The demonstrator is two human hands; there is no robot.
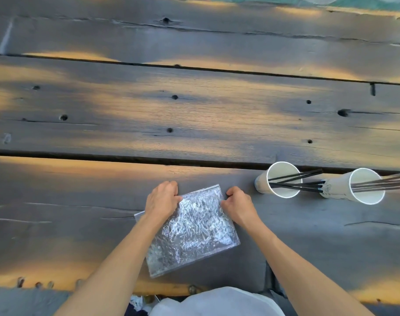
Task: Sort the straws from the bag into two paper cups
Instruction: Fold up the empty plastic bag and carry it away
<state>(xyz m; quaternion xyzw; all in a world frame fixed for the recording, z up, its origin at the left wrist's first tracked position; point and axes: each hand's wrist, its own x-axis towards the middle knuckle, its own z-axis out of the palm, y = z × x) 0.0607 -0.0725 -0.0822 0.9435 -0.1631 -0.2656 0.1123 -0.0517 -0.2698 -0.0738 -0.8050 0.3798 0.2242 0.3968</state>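
Apparently I'm done sorting: my left hand (163, 199) and right hand (237, 205) pinch the flat plastic bag (192, 229), fingers narrow; next, check both paper cups (283, 182).

**Readable text and markings: none**

No word, brand, number or sign can be read anywhere in the view.

- Right cup (338, 189): faint dark printing on the outer wall, too small and blurred to make out.
- Left cup (261, 183): faint greyish marks on the outer wall, not legible.
- Bag (194, 229): clear crinkled plastic, no print or label showing.
- Table (194, 110): bare weathered planks, no lettering.
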